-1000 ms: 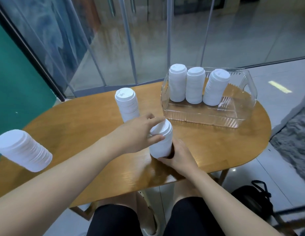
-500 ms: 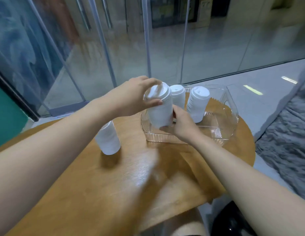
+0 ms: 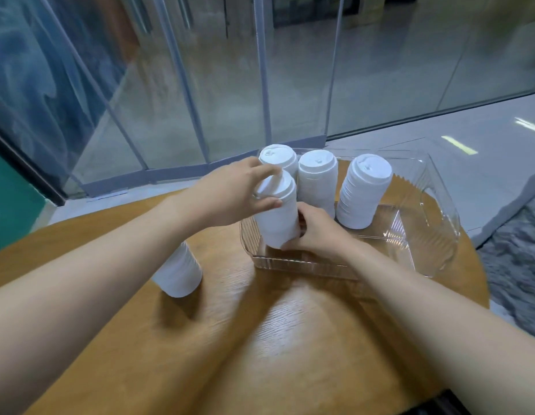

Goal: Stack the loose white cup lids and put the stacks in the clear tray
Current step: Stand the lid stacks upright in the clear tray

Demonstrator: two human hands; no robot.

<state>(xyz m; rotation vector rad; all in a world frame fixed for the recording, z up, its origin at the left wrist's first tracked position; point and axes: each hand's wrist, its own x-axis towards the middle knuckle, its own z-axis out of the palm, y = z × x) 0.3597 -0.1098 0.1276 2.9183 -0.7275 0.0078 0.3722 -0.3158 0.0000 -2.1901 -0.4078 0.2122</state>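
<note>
- Right now both hands hold one stack of white cup lids, the held stack (image 3: 276, 217), over the near left corner of the clear tray (image 3: 433, 235)
- left hand (image 3: 230, 196) grips the top of the held stack: the thumb lies along its near side, the fingers curl over the top lid
- right hand (image 3: 317, 238) is wrapped round the lower end of the held stack, fingers curled under and beside it, wrist crossing the tray's near wall
- whether the stack's bottom already touches the tray floor cannot be told; the right hand covers that spot
- the held stack leans a little, its top tipped toward the left
- three more stacks stand inside the tray along its far side: the far-left stack (image 3: 278, 158) just behind the held one and partly hidden by the left hand, the middle stack (image 3: 317, 178) beside it, and the right stack (image 3: 362, 193), which tilts to the right and stands a little apart from the middle one
- the right half of the tray shows bare ribbed plastic
- one further stack, the table stack (image 3: 179, 274), stands outside the tray on the wooden table (image 3: 260, 339), left of the tray and partly under the left forearm
- the tray sits on the far right part of the table, near its rounded edge
- beyond the table are glass panels (image 3: 230, 85) with metal frames, and a grey rug (image 3: 517, 259) lies on the floor to the right
</note>
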